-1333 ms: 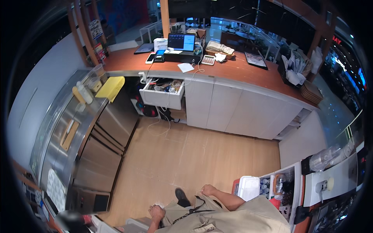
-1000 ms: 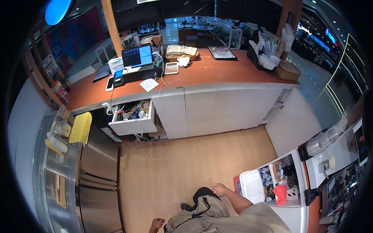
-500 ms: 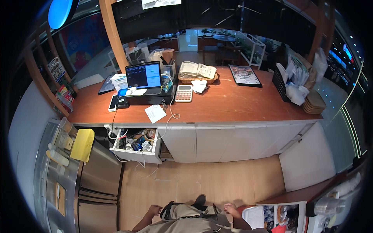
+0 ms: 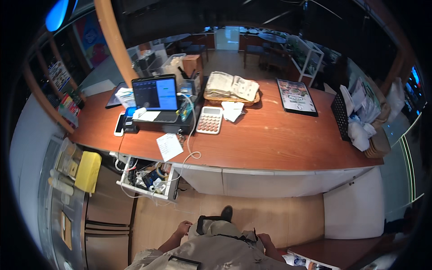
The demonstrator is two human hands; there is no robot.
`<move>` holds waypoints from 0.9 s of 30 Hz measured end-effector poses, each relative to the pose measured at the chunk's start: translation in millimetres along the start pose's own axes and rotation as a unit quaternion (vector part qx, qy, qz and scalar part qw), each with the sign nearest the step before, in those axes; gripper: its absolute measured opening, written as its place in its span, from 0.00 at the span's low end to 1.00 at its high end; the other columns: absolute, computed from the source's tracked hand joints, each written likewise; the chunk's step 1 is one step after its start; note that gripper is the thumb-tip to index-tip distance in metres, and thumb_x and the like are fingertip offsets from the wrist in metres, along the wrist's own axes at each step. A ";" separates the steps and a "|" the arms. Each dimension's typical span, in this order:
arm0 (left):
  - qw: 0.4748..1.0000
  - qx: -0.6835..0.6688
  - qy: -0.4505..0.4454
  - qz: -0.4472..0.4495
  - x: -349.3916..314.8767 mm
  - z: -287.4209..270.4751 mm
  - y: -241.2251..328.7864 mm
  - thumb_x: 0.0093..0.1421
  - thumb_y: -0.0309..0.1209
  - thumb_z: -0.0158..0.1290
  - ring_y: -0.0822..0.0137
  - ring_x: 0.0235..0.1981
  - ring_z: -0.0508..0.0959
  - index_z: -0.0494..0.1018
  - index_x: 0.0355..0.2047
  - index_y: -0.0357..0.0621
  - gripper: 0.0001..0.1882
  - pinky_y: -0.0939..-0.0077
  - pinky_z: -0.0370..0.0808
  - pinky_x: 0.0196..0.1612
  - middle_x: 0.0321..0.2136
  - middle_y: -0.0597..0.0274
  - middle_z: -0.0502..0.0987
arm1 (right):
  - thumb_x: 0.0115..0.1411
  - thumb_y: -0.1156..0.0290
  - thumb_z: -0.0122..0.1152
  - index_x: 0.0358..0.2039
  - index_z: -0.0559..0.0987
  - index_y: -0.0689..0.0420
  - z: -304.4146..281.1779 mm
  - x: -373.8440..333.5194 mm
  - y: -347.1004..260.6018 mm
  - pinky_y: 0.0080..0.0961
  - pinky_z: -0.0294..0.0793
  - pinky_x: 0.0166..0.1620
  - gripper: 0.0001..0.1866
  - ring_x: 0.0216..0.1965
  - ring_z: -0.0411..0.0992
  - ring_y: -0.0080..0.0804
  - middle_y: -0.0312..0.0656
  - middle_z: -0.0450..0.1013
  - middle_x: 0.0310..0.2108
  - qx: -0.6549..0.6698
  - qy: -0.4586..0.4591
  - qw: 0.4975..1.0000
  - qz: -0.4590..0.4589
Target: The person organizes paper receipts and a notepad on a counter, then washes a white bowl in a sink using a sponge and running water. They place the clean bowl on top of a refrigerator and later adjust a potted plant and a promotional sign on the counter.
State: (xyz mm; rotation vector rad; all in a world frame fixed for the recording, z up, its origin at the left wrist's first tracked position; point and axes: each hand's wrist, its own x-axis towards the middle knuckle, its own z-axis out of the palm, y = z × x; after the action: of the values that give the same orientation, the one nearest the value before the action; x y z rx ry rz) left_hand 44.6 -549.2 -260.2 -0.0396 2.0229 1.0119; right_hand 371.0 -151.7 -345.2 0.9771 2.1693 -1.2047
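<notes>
My left hand [image 4: 183, 227] hangs low beside my left thigh, its fingers loosely bent and apart, with nothing seen in it. My right hand [image 4: 264, 239] hangs by my right hip, also loose and with nothing seen in it. Both are well short of the wooden counter [image 4: 256, 146]. On the counter stand a tablet [image 4: 155, 93] with a lit screen, a calculator [image 4: 209, 120] and a written paper slip [image 4: 169, 147]. Below the slip, a pulled-out drawer [image 4: 173, 191] holds cables, tape and small boxes.
A wicker basket [image 4: 216, 100] carries papers; a menu board [image 4: 297, 96] lies to its right. At the counter's right end stands a black perforated holder [image 4: 340, 117] with bags. A steel fridge counter [image 4: 108, 195] with a yellow cloth [image 4: 88, 171] is on my left. A white cable hangs by the drawer.
I have moved closer to the counter, which appears larger and lower in view. A foot is out in front. Both hands stay down at my sides, and the drawer remains pulled out.
</notes>
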 end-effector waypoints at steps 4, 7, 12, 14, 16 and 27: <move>0.994 0.023 -0.099 -0.036 46.2 -2.3 53.1 0.66 0.37 0.49 0.69 0.23 0.74 0.80 0.45 0.48 0.13 0.71 0.67 0.22 0.26 0.64 0.79 | 0.57 0.59 0.62 0.44 0.83 0.55 -39.6 8.8 26.3 0.33 0.77 0.44 0.18 0.37 0.79 0.39 0.47 0.80 0.40 0.057 0.056 0.997 0.013; 0.988 0.056 -0.141 -0.040 70.0 5.2 89.4 0.67 0.38 0.50 0.70 0.23 0.74 0.79 0.48 0.47 0.15 0.71 0.65 0.21 0.26 0.64 0.79 | 0.54 0.62 0.64 0.49 0.83 0.52 -86.8 11.8 30.0 0.36 0.77 0.46 0.21 0.40 0.79 0.41 0.47 0.80 0.44 0.275 0.137 0.930 0.204; 0.965 0.183 -0.186 0.036 117.9 41.3 148.2 0.67 0.38 0.51 0.65 0.30 0.79 0.78 0.52 0.44 0.18 0.69 0.75 0.28 0.35 0.57 0.81 | 0.51 0.64 0.69 0.50 0.82 0.54 -159.7 8.2 46.3 0.36 0.79 0.42 0.25 0.39 0.77 0.38 0.44 0.79 0.41 0.300 0.344 0.887 0.068; 0.959 0.207 -0.191 0.034 125.6 62.4 167.0 0.67 0.37 0.51 0.63 0.34 0.81 0.77 0.53 0.44 0.18 0.68 0.79 0.32 0.39 0.54 0.81 | 0.51 0.67 0.69 0.51 0.81 0.55 -204.1 7.8 73.2 0.33 0.78 0.41 0.24 0.39 0.76 0.35 0.41 0.77 0.38 0.511 0.297 0.790 0.161; 0.956 0.224 -0.184 0.039 130.4 89.9 188.7 0.66 0.37 0.52 0.61 0.36 0.82 0.77 0.53 0.44 0.18 0.67 0.81 0.35 0.40 0.52 0.81 | 0.53 0.71 0.67 0.50 0.80 0.58 -258.3 10.2 109.4 0.30 0.76 0.41 0.22 0.37 0.74 0.32 0.39 0.75 0.34 0.542 0.361 0.744 0.145; 0.978 0.077 -0.071 -0.181 85.7 264.1 269.9 0.67 0.41 0.50 0.56 0.33 0.83 0.75 0.54 0.45 0.20 0.59 0.83 0.33 0.41 0.52 0.81 | 0.68 0.62 0.56 0.58 0.73 0.59 -699.0 -85.3 355.5 0.49 0.62 0.64 0.22 0.60 0.66 0.50 0.51 0.71 0.57 -0.062 0.736 0.661 0.129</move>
State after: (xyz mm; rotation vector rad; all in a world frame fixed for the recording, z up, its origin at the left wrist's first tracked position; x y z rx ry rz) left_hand 68.6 -164.0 -229.0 -0.2375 1.8694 0.6103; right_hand 657.5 548.5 -122.0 2.6555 2.7827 0.2122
